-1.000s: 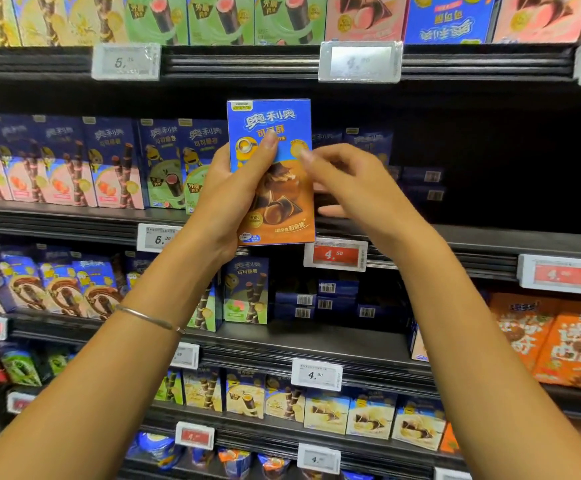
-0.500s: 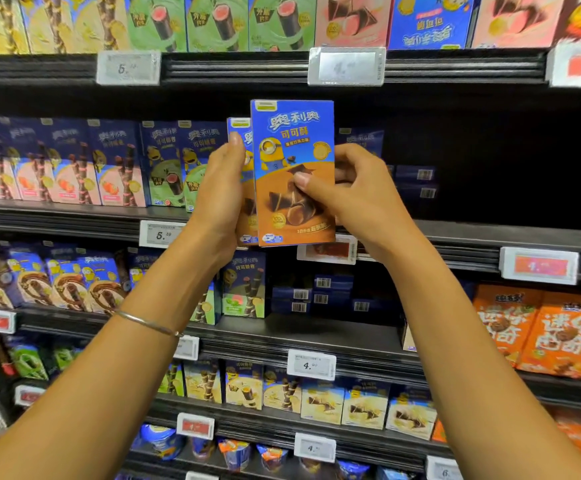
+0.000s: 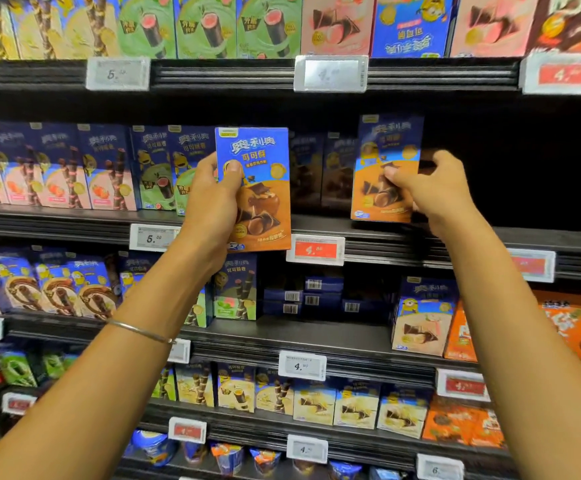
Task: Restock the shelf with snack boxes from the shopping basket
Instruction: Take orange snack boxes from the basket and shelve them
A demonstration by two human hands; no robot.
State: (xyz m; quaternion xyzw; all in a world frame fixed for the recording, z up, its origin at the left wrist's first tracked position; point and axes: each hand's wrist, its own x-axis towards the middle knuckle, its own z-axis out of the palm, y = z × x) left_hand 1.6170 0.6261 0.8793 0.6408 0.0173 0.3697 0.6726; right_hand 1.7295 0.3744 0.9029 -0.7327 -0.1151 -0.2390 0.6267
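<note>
My left hand [image 3: 214,199] grips a blue-and-brown snack box [image 3: 261,202], upright, in front of the second shelf [image 3: 455,239]. My right hand [image 3: 431,188] holds a second matching snack box [image 3: 382,147] by its right side, upright, with its base at the shelf's front edge. Two similar boxes [image 3: 323,168] stand in shadow between the two held boxes, further back. The shopping basket is out of view.
The shelf is dark and open to the right of my right hand [image 3: 531,168]. Pink and green boxes [image 3: 109,168] fill its left part. Price tags [image 3: 315,249] hang along the shelf fronts. The rows above and below hold more snack boxes.
The two boxes, held together a second ago, are now apart. My right hand has carried one box to the right onto the shelf; my left hand keeps the other.
</note>
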